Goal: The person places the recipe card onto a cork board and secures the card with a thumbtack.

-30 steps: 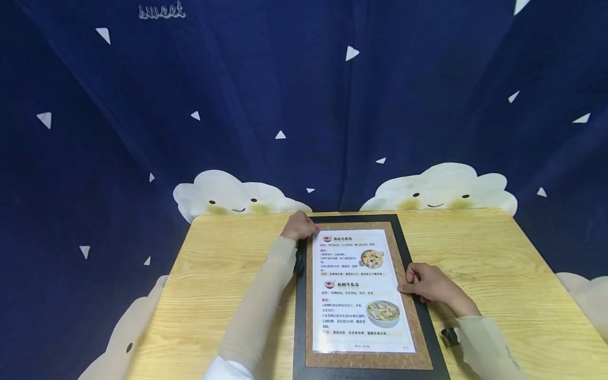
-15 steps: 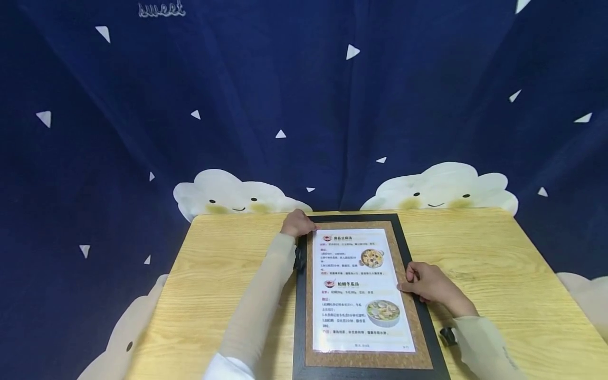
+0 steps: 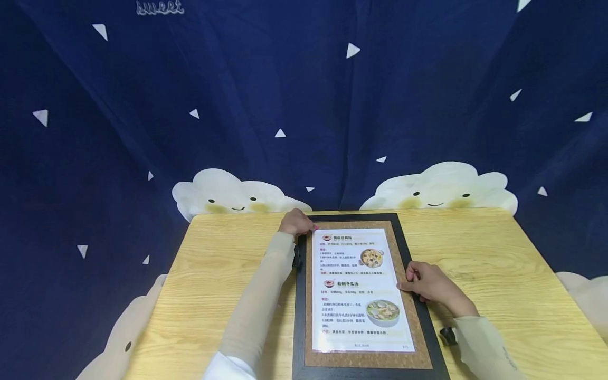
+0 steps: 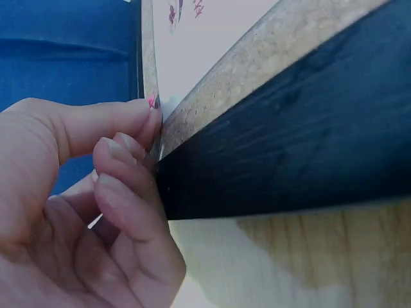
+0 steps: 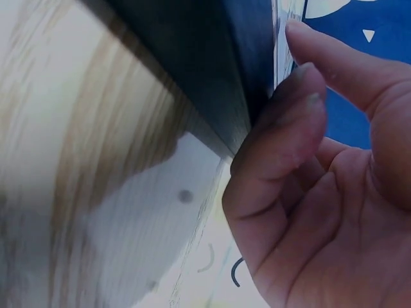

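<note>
One printed sheet [image 3: 351,316] flat on a cork board [image 3: 370,361]

It lies low in the head view, right of centre, showing text and two food pictures; a black border [image 3: 300,316] edges the board. At the sheet's upper left corner, the left hand [image 3: 296,222] pinches a small pink piece [image 4: 152,100] between its fingertips, other fingers bent against the border. The right hand [image 3: 429,283] reaches its thumb to the sheet's right edge, apart from the loosely bent fingers. A wooden table [image 3: 218,274] spans the lower part of the view. Dark blue fabric [image 3: 266,79] with white triangles fills the upper part.
</note>
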Available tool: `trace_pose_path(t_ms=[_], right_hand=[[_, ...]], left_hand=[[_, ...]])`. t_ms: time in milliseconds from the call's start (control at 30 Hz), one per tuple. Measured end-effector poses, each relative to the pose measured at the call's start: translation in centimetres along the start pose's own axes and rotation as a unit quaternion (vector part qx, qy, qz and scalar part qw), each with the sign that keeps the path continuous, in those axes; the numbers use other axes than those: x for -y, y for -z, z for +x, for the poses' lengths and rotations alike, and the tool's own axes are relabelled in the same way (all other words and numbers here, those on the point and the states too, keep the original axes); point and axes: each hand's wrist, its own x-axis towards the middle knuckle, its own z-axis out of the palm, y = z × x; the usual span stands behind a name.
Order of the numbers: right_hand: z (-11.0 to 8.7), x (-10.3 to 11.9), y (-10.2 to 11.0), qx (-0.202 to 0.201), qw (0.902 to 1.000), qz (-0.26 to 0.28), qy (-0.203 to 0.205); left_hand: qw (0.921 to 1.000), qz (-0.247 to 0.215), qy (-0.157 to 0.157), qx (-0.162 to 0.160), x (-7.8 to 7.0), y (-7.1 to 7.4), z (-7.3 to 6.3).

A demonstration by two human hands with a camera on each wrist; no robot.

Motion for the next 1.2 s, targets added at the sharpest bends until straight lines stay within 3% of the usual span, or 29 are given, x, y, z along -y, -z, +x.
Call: trace_pose_path(t_ms=[233,433,533,700,900,1067,1200], right_hand=[[0.3,-1.1,0.7,0.01,0.9994,0.026,0.022],[0.4,-2.5,1.1,0.033,0.9957,0.081,0.032],[0.5,-2.9,1.3,0.047,0.993,0.103,0.035],[0.6,-3.2,1.5,0.054,0.9923,0.108,0.028],[0.8,-3.1,1.7,0.062,0.9926,0.102,0.022],[0.8,-3.1,1.8,0.064,0.9923,0.104,0.019],[0.7,-3.2,1.7,0.065,0.9922,0.105,0.013]], left_hand=[[0.9994,0.014,0.016,-0.025,-0.6,-0.2,-0.1],[0.9947,0.046,0.03,-0.087,-0.9,0.0,-0.7],[0.9943,0.047,0.003,-0.096,-0.6,0.1,-1.0],[0.9938,-0.006,-0.071,-0.086,0.7,0.1,-2.0],[0.9865,-0.035,-0.134,-0.087,2.6,1.1,-5.1],[0.9858,-0.039,-0.15,-0.065,5.3,2.0,-8.9],[0.9879,-0.032,-0.15,-0.021,8.0,2.3,-12.0]])
